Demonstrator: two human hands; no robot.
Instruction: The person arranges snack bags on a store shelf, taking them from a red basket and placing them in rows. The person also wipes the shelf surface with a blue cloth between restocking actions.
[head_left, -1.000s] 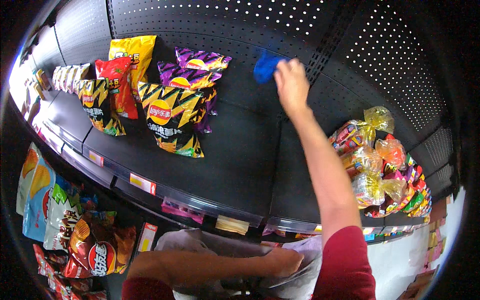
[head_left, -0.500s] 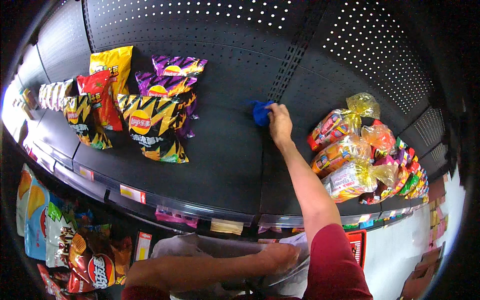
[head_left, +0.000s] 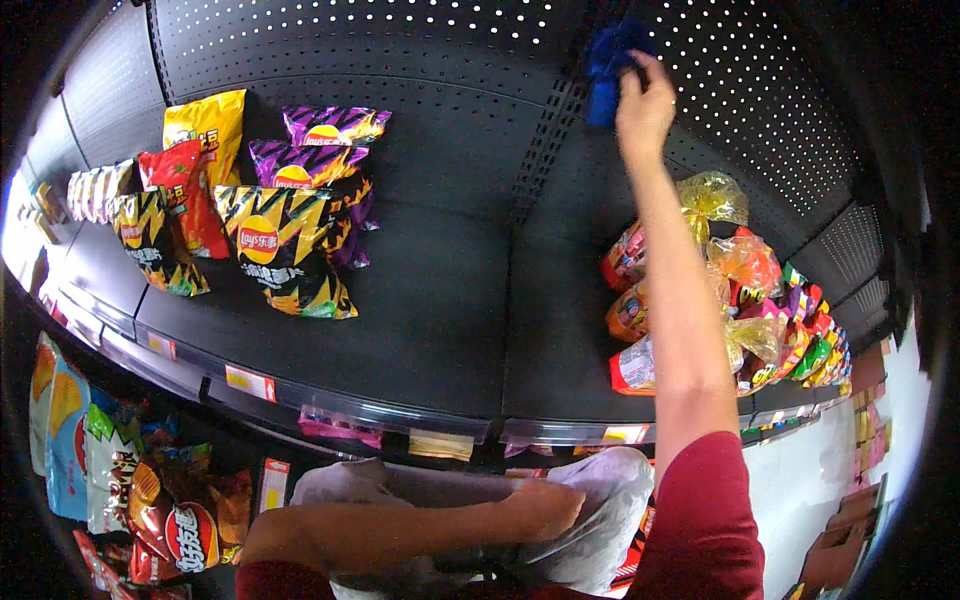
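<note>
Head view: nearest, well below the fingers of the right hand (head_left: 648,112), the left hand (head_left: 545,508) lies over pale trousers (head_left: 612,490); its fingers look curled, though whether they grip anything cannot be told. Beyond, still lower than the right fingers, extends the black shelf (head_left: 430,330). Tied snack bundles (head_left: 745,262) lie beneath those fingers, partly hidden by the right forearm (head_left: 690,310); to the fingers' lower left stand black-and-gold bags (head_left: 285,255), with purple bags (head_left: 337,125) behind. Farthest, the raised right fingers pinch a blue cloth (head_left: 604,68), bunched just to their left before the perforated panel (head_left: 740,100); blur leaves its contact with the panel uncertain. Judged hazards: a dropped elbow could topple the bundles, since the forearm crosses in front of them; a loose fold could catch in the panel's openings; and a fingertip pinch could slip under drag, releasing the cloth.
</note>
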